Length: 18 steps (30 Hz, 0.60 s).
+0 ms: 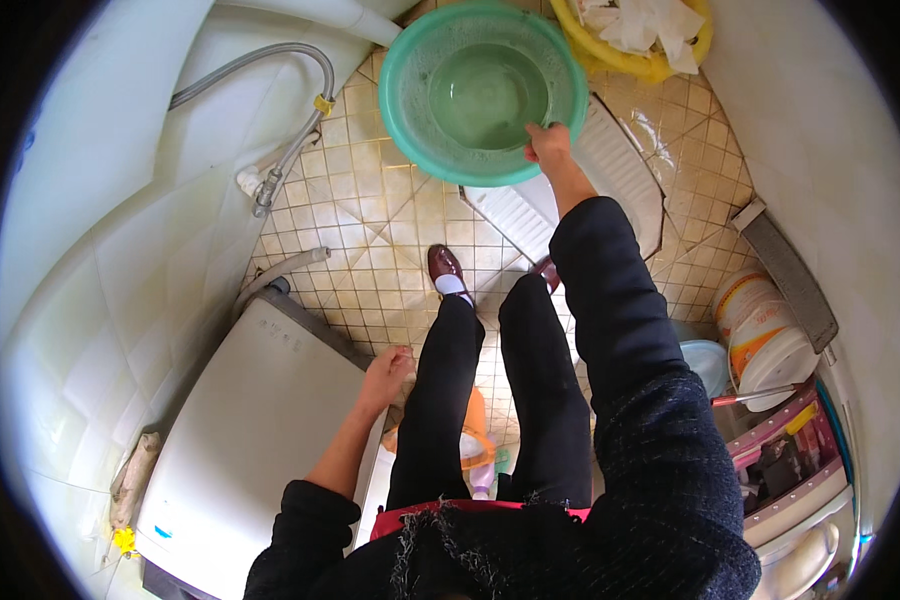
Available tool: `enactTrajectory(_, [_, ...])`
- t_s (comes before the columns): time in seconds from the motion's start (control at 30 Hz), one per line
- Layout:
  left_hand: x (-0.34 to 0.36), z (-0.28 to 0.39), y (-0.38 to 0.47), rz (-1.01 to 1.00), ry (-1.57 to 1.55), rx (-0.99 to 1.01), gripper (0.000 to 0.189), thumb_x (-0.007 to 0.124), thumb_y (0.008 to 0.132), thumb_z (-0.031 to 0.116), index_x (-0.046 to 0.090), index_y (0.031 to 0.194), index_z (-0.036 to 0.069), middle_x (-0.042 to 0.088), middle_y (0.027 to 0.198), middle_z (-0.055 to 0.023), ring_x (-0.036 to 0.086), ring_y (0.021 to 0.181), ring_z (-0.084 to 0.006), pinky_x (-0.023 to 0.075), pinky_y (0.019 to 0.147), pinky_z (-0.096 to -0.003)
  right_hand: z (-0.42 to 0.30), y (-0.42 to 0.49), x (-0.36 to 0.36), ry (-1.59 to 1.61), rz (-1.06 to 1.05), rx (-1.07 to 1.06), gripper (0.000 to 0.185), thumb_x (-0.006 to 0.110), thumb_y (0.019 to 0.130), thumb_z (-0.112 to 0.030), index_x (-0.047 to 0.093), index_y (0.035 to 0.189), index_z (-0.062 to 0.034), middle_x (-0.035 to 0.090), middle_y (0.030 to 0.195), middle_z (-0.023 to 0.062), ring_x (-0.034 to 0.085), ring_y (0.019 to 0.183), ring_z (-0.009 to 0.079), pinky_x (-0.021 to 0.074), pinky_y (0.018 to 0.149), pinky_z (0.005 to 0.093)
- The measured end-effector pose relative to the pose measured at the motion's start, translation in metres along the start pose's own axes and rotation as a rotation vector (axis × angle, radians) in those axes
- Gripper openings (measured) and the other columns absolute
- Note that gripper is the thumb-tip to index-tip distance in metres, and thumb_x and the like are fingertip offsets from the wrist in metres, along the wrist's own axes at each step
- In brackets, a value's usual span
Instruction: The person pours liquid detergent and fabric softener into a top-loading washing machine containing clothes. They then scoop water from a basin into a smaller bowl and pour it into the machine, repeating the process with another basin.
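A large green plastic basin (412,142) with water in its bottom stands at the top middle, partly over a ceramic squat toilet (619,165). My right hand (549,144) is at the basin's lower right, its fingers curled over the inner side near the water; whether it grips the basin or something small cannot be told. My left hand (390,375) hangs beside my left thigh, near the corner of a white lidded appliance (255,420), its fingers loosely curled, with nothing seen in it.
A yellow-lined waste bin (649,71) holding paper stands at the top right. At left, a braided metal hose (326,82) and a grey drain hose (292,262) stick out near the wall. Buckets (757,322) and a pink rack (787,450) stand at right. An orange basin (476,442) shows between my legs.
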<state>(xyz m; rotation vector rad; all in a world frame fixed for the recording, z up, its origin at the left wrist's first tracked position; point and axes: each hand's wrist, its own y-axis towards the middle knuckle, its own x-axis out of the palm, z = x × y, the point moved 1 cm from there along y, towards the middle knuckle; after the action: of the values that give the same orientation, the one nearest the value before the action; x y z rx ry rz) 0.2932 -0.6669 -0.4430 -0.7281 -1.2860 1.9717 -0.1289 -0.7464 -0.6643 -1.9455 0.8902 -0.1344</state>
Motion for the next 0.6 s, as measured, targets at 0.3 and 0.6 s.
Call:
enactTrajectory(0.3, [-0.019, 0.038, 0.063, -0.022, 0.125, -0.006, 0.025, 0.058, 0.084, 0.01, 0.056, 0.107, 0.0, 0.061, 0.09, -0.0044, 0.056, 0.082, -0.0118, 0.0455, 0.076, -0.0256, 0.089, -0.092, -0.075, 0.488, -0.002, 0.179, 0.011, 0.057, 0.079, -0.007, 0.052, 0.075, 0.0026, 0.051, 0.058, 0.0106, 0.048, 0.041, 0.0192, 0.0414, 0.036, 0.0328])
enactTrajectory(0.6, [-0.024, 0.091, 0.126, 0.016, 0.328, 0.054, 0.029, 0.056, 0.085, 0.012, 0.055, 0.109, -0.003, 0.061, 0.094, -0.0098, 0.058, 0.084, -0.0148, 0.0447, 0.076, -0.0255, 0.346, -0.31, -0.308, 1.35, 0.747, 0.497, 0.018, 0.054, 0.084, -0.016, 0.047, 0.088, 0.0004, 0.047, 0.063, 0.006, 0.043, 0.05, 0.0171, 0.0412, 0.049, 0.0274])
